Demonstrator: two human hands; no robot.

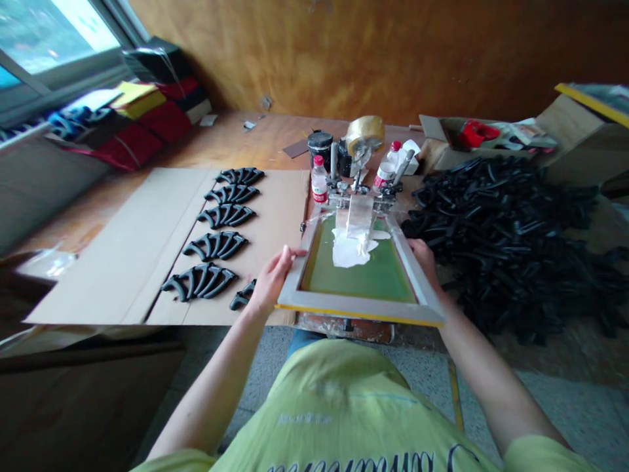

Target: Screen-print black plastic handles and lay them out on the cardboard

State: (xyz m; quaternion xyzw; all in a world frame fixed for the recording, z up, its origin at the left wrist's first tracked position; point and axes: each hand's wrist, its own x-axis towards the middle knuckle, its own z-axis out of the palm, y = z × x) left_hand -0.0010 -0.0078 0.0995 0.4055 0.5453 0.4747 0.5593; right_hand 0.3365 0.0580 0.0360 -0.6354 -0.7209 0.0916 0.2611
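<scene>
In front of me is a screen printing frame (430,307) with a green mesh and a grey border, its front edge yellow. White ink (350,252) lies on the mesh, under a pale squeegee blade (360,215) at the back. My left hand (274,275) grips the frame's left side, its fingertips partly behind the border. On the opposite side my right hand (425,259) is closed at the right border, partly hidden by it. Metal clamps (366,200) join the frame at its back. Just left of my left hand lies a black curved piece (242,296).
Rows of black curved pieces (201,282) lie on flat cardboard (118,249) to the left. A large heap of black pieces (501,242) covers the right side. Behind the frame stand a red-capped bottle (319,183), a black jar (320,147) and a tape roll (366,133).
</scene>
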